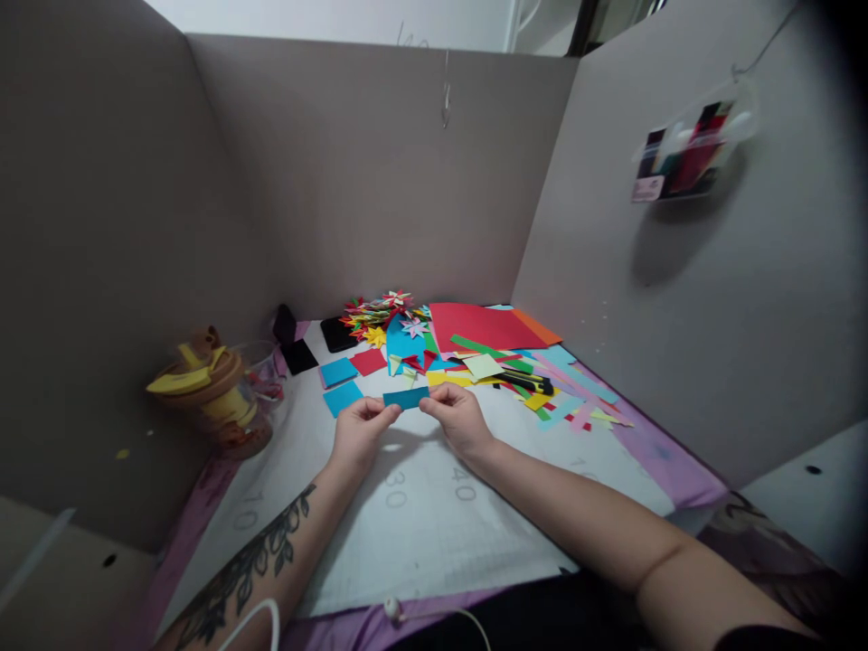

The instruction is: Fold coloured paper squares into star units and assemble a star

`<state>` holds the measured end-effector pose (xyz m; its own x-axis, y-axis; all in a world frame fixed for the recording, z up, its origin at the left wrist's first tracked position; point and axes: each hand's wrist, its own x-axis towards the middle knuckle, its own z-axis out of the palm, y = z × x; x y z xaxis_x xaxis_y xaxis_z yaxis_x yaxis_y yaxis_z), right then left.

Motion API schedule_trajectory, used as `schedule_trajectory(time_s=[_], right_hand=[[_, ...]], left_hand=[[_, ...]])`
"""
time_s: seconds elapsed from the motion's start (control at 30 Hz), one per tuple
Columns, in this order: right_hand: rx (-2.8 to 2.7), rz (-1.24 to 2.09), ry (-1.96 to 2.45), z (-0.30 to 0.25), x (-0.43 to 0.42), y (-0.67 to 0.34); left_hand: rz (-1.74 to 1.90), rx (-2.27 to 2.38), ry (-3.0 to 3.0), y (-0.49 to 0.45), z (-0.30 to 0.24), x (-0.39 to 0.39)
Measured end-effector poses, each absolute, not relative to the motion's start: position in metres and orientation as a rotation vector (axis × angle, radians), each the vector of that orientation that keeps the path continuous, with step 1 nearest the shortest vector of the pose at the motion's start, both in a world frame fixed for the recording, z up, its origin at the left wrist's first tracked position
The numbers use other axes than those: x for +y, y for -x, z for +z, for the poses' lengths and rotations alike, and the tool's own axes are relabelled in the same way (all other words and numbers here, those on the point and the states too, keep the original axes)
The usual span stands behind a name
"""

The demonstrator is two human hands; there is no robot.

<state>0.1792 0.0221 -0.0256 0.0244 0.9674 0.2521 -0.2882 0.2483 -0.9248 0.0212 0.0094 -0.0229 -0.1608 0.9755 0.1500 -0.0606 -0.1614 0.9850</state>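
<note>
A small blue paper strip (405,398) is held above the white cutting mat (420,524), folded or flat I cannot tell. My left hand (359,432) pinches its left end and my right hand (456,414) pinches its right end. Both hands hover over the middle of the mat. Just behind them lie two blue paper squares (339,384), a red square (370,361) and a heap of coloured paper scraps (475,362).
A pile of folded paper stars (380,315) sits at the back by a black phone (337,334). A yellow utility knife (529,382) lies among scraps on the right. A jar with a yellow lid (217,393) stands at the left. Grey partition walls enclose the desk.
</note>
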Motion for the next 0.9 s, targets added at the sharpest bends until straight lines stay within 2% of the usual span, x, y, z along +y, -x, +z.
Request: schedule_trajectory(time_s=[0.9], right_hand=[[-1.074,1.174,0.829,-0.0274,0.0209,-0.1762]], left_hand=[[1.477,1.143,-1.006,-0.0263,-0.027,0.0103]])
